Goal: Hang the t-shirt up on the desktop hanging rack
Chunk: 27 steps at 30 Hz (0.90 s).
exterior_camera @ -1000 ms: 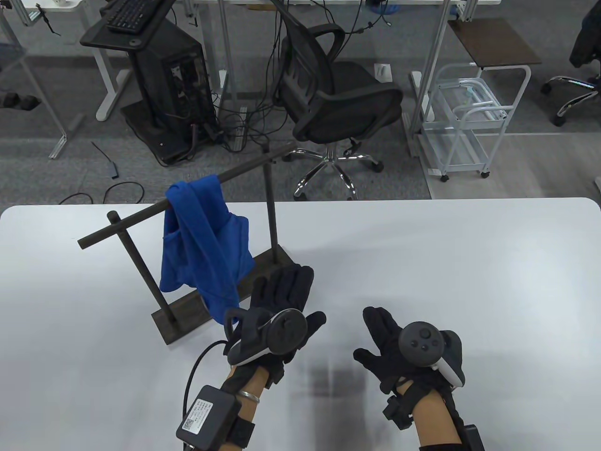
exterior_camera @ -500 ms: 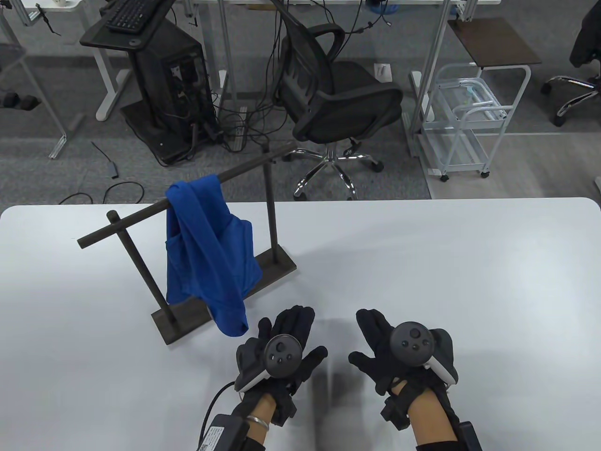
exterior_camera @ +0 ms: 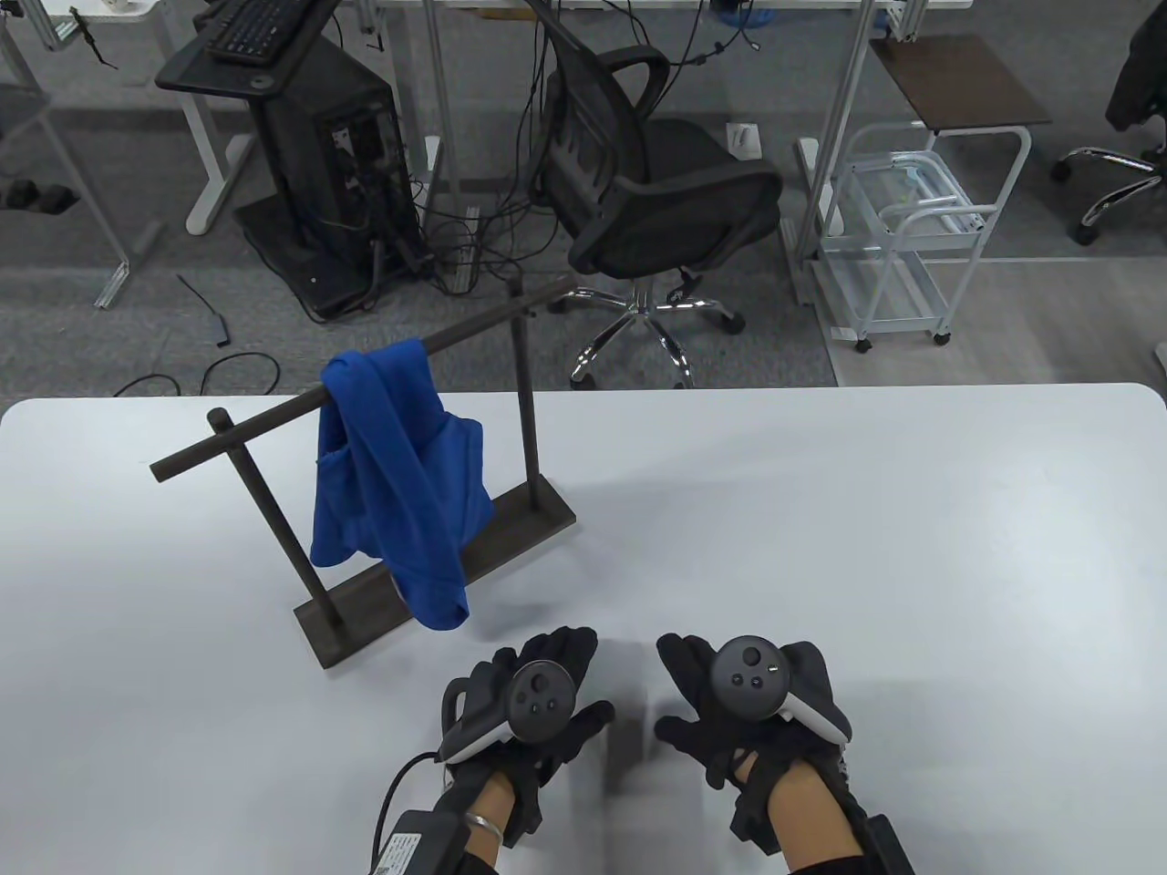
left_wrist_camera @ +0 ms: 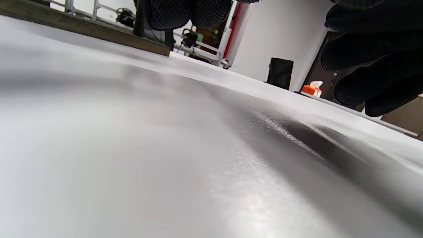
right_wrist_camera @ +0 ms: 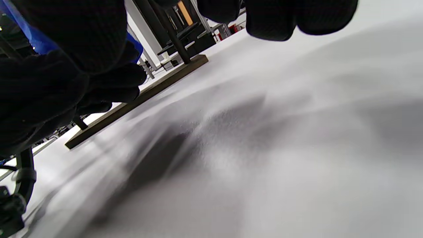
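Note:
A blue t-shirt [exterior_camera: 392, 474] hangs bunched over the top bar of a dark wooden hanging rack [exterior_camera: 273, 415] standing on the white table [exterior_camera: 821, 510] at the left. Its lower end dangles near the rack's base [exterior_camera: 356, 615]. My left hand [exterior_camera: 533, 693] is open and empty, flat above the table near the front edge, right of the rack's base. My right hand [exterior_camera: 729, 702] is open and empty beside it. In the right wrist view the rack's base [right_wrist_camera: 138, 99] and a bit of blue shirt [right_wrist_camera: 19, 26] show behind the gloved fingers [right_wrist_camera: 271, 16].
Beyond the table's far edge stand an office chair [exterior_camera: 656, 182], a computer tower on a stand [exterior_camera: 337, 164] with cables, and a white wire cart [exterior_camera: 912, 237]. The left wrist view shows the table surface and the rack's base edge [left_wrist_camera: 82, 28].
Both hands have drawn back toward the front edge of the table and closer together. The shirt's lower end swung slightly and now hangs free on the rack.

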### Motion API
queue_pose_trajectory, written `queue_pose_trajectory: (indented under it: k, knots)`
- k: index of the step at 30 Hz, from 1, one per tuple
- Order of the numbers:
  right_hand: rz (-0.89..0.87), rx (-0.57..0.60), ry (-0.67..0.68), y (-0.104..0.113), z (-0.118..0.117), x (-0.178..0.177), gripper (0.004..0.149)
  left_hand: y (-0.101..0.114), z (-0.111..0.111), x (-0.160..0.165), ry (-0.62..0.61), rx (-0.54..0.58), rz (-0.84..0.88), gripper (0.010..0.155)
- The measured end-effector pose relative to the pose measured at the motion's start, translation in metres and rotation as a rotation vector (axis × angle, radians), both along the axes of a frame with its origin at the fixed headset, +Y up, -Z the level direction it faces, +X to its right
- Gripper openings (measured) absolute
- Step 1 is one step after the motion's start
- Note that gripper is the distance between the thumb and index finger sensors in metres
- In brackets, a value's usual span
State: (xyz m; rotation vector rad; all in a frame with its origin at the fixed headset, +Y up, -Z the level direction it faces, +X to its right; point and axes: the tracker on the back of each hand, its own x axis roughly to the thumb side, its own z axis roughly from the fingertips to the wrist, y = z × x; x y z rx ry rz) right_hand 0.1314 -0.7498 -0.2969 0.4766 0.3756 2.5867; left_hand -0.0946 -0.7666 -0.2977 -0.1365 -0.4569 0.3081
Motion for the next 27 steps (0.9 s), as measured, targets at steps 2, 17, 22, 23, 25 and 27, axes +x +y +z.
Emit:
queue_pose_trajectory:
  k: [2, 17, 22, 23, 25, 27]
  knots:
    - [-0.006, 0.0, 0.013, -0.001, 0.0, -0.003, 0.077, 0.001, -0.001, -0.002, -0.001, 0.015, -0.017, 0.083]
    - [-0.058, 0.017, -0.024, 0.003, -0.007, 0.006, 0.07, 0.003, -0.002, -0.003, -0.021, 0.021, -0.006, 0.083]
    - [-0.05, 0.008, -0.018, 0.003, -0.007, 0.006, 0.069, 0.004, -0.002, -0.006, -0.012, 0.026, -0.01, 0.083]
    - [-0.049, 0.006, -0.016, 0.003, -0.007, 0.006, 0.069, 0.004, -0.002, -0.007, -0.009, 0.025, -0.008, 0.083]
    - [-0.047, 0.002, -0.012, 0.003, -0.007, 0.004, 0.069, 0.003, -0.002, -0.009, -0.003, 0.021, -0.007, 0.083]
    - [-0.041, 0.0, -0.008, 0.002, -0.007, 0.003, 0.069, 0.003, -0.002, -0.01, 0.003, 0.014, -0.011, 0.083]
